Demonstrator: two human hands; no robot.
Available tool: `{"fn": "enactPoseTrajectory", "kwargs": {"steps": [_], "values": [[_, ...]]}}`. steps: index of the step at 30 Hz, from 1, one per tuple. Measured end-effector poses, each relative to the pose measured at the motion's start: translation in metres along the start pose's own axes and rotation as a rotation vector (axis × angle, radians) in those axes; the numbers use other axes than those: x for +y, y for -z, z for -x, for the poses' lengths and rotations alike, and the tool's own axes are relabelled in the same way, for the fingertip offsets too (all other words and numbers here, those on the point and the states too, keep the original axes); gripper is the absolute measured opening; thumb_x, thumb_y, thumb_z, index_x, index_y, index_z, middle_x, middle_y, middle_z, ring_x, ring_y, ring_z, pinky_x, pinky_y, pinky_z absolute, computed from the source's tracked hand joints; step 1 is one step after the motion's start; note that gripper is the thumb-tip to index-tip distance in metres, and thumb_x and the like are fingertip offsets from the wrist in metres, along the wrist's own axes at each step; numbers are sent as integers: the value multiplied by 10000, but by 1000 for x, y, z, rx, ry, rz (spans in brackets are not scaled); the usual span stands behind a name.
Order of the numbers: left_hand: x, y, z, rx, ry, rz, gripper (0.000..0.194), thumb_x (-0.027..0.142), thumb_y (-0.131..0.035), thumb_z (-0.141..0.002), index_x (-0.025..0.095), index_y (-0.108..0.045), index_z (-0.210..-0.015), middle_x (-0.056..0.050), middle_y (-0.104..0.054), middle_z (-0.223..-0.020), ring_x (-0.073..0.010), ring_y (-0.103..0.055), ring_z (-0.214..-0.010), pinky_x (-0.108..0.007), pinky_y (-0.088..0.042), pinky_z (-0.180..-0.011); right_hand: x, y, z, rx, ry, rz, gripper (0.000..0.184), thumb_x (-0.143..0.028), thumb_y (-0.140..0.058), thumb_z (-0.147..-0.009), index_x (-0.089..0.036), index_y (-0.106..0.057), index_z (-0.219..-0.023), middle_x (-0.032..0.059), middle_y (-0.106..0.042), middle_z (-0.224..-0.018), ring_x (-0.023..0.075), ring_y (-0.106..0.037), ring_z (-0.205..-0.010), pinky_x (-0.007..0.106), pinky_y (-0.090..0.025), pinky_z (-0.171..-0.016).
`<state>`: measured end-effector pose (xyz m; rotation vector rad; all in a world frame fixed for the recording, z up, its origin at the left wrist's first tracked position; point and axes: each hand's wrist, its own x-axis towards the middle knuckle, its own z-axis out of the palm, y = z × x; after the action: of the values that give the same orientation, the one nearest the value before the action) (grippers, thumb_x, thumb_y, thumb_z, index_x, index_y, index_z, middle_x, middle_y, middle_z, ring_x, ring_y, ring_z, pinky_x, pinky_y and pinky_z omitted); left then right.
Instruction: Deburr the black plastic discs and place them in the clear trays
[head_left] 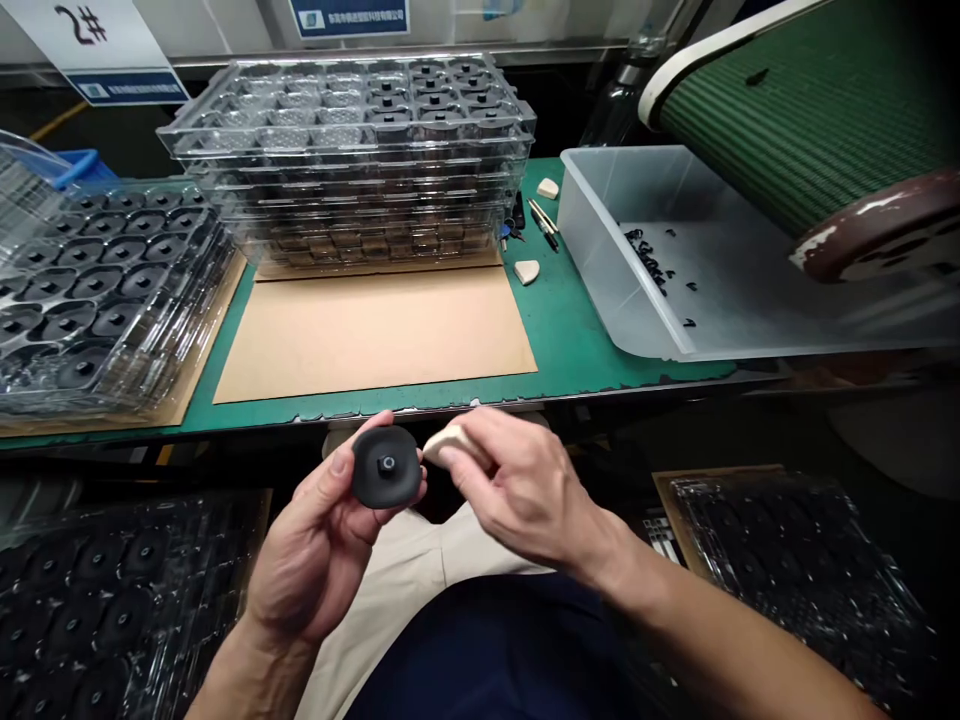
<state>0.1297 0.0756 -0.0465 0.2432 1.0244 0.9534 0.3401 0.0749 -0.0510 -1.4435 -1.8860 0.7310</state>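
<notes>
My left hand [311,540] is closed around a round black plastic disc [386,467] with a small hub in its middle, held up in front of my lap just below the table's front edge. Beside it, my right hand [517,485] pinches a small beige wedge-shaped piece [450,445], whose tip touches the disc's right rim. Both hands are over my beige trousers.
A cardboard sheet [375,330] lies on the green table. Behind it rises a stack of clear blister trays [352,160] with black discs; another tray stack [97,290] is at left. A translucent bin [675,250] with black scraps sits right, under a green conveyor [810,120]. More trays [787,560] lie beside my legs.
</notes>
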Motion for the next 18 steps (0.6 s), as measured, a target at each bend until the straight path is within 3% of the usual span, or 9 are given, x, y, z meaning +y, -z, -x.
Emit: {"fn": "enactPoseTrajectory", "kwargs": {"steps": [1, 4, 7, 9, 12, 15, 16, 18], "values": [[-1, -1, 0, -17, 16, -18, 536, 398, -790, -819, 157, -720, -1292, -190, -636, -1325, -332, -686, -1098, -472, -573, -974, -1, 1, 0, 33, 19, -32, 96, -206, -554, -983, -152, -620, -940, 15, -587, -880, 112, -490, -788, 277, -373, -732], [-6, -2, -2, -105, 46, -70, 464, 406, -736, -873, 174, -729, -1274, -157, -597, -1401, -309, -662, -1153, -501, -557, -997, -7, 3, 0, 16, 212, -65, 197, -173, -536, -1007, -148, -638, -1173, 49, -627, -1067, 132, -540, -960, 282, -427, -873], [-10, 0, -3, -109, -24, -94, 443, 405, -705, -902, 194, -722, -1291, -143, -618, -1372, -295, -659, -1154, -466, -569, -993, -11, 1, 4, -1, 214, -13, 100, -183, -545, -979, -128, -575, -900, 41, -586, -901, 128, -487, -816, 299, -390, -763], [-11, 4, -3, -93, -52, -117, 444, 403, -689, -919, 209, -709, -1318, -141, -651, -1312, -268, -681, -1091, -419, -591, -952, -11, 2, 7, -24, 121, -16, 238, -187, -562, -943, -134, -439, -746, 18, -482, -747, 112, -381, -685, 308, -314, -660], [-9, 11, -4, -236, 41, -231, 377, 410, -630, -962, 193, -741, -1250, -128, -688, -1153, -211, -692, -896, -362, -610, -827, -10, 6, 4, -74, 172, 70, 132, -184, -535, -975, -132, -577, -861, 39, -538, -829, 134, -430, -757, 316, -342, -717], [-8, 15, -3, -378, 156, -236, 342, 411, -548, -1010, 153, -770, -980, -91, -670, -904, -178, -663, -778, -354, -603, -755, -9, 9, -3, -72, 439, 205, 207, -238, -524, -1020, -150, -680, -1122, 67, -603, -985, 177, -471, -864, 350, -371, -783], [-8, 15, -3, -369, 153, -208, 342, 418, -551, -1009, 159, -768, -962, -84, -671, -896, -180, -669, -786, -358, -606, -762, -9, 9, -4, -65, 483, 213, 214, -244, -534, -1015, -146, -680, -1137, 69, -609, -1000, 180, -479, -870, 354, -373, -781], [-7, 13, -4, -283, 81, -170, 318, 445, -601, -978, 209, -777, -1099, -85, -696, -1019, -198, -692, -850, -367, -613, -800, -9, 5, -4, -27, 425, 142, 128, -208, -551, -986, -127, -650, -989, 59, -589, -924, 163, -475, -831, 340, -366, -749]]}}
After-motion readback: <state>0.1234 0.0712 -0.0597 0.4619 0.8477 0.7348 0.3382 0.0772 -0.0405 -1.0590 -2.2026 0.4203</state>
